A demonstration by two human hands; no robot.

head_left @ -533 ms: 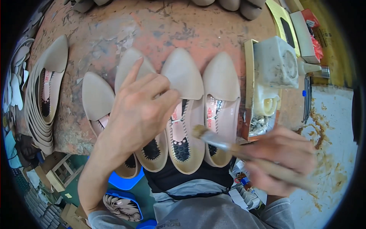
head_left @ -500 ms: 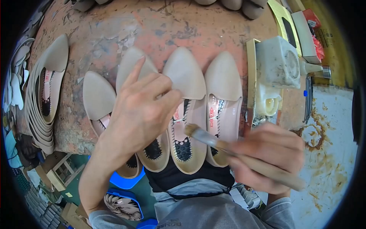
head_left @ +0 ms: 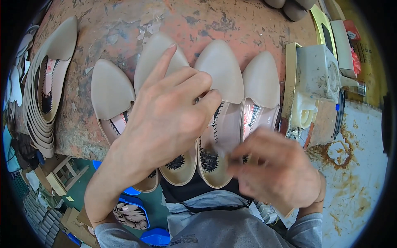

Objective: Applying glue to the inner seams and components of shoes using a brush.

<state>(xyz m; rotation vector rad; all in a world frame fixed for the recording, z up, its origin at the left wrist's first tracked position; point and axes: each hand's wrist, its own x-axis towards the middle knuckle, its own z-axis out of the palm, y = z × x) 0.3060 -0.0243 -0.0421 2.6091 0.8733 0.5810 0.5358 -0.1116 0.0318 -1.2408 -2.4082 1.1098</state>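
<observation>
Four beige pointed shoes stand side by side at the table's near edge: a leftmost shoe (head_left: 109, 89), a second shoe (head_left: 155, 51), a third shoe (head_left: 221, 70) and a rightmost shoe (head_left: 262, 78). My left hand (head_left: 165, 107) lies over the second shoe, index finger stretched toward its toe. Its other fingers are curled; whatever they hold is hidden. My right hand (head_left: 281, 165), smeared by motion, grips a brush (head_left: 223, 151) whose blurred head is inside the third shoe, near the dark heel part of the insole.
Stacked beige shoes (head_left: 53, 78) lean at the left. To the right stand a grimy white plastic bottle (head_left: 316, 72) with a nozzle and a small pale cup (head_left: 305, 118). A blue bin (head_left: 142, 208) with beige pieces sits below the table (head_left: 99, 33). More shoes (head_left: 293, 10) lie at the far edge.
The brush has moved from the third shoe's middle toward its heel, and my right hand has turned with it. My left hand keeps its pose. The view has shifted slightly.
</observation>
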